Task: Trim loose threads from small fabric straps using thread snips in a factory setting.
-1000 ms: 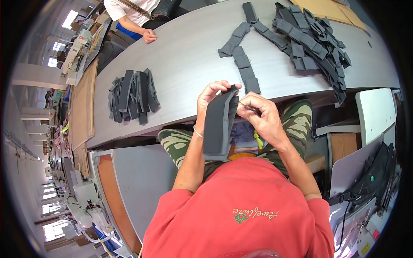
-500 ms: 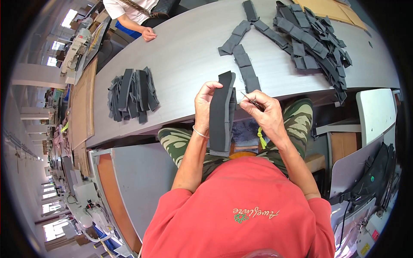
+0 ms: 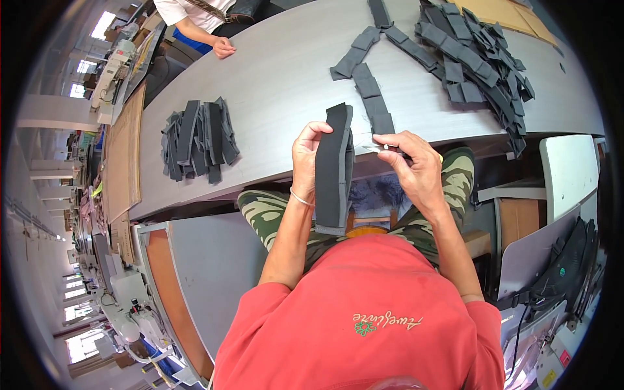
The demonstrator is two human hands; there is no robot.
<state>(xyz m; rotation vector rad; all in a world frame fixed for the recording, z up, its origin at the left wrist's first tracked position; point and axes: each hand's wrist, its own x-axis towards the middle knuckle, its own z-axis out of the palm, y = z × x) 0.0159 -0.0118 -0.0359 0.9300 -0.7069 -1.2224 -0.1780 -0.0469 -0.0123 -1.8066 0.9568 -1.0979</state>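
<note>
My left hand (image 3: 304, 156) is closed on a long fabric strip (image 3: 333, 172), black in front with grey padded layers behind, held upright over the table's near edge. Just right of it, my right hand (image 3: 419, 166) grips small thread snips (image 3: 372, 149), whose pale blade tips point toward the strip without touching it. Most of the snips' body is hidden by my fingers. Beyond the snips, a chain of grey padded fabric pieces (image 3: 370, 94) runs away across the tabletop.
A stack of dark strips (image 3: 198, 140) lies on the grey table (image 3: 279, 81) at left. At the far right is a big heap of linked grey pieces (image 3: 465, 55), near brown cardboard (image 3: 513, 19). Another person's hand (image 3: 223, 47) rests at the far edge. A white panel (image 3: 569, 175) stands right.
My right hand has shifted slightly right, away from the strip, and the snips' blades show more. The yellow-green tie that hung below that hand is now mostly hidden. My left hand barely moved.
</note>
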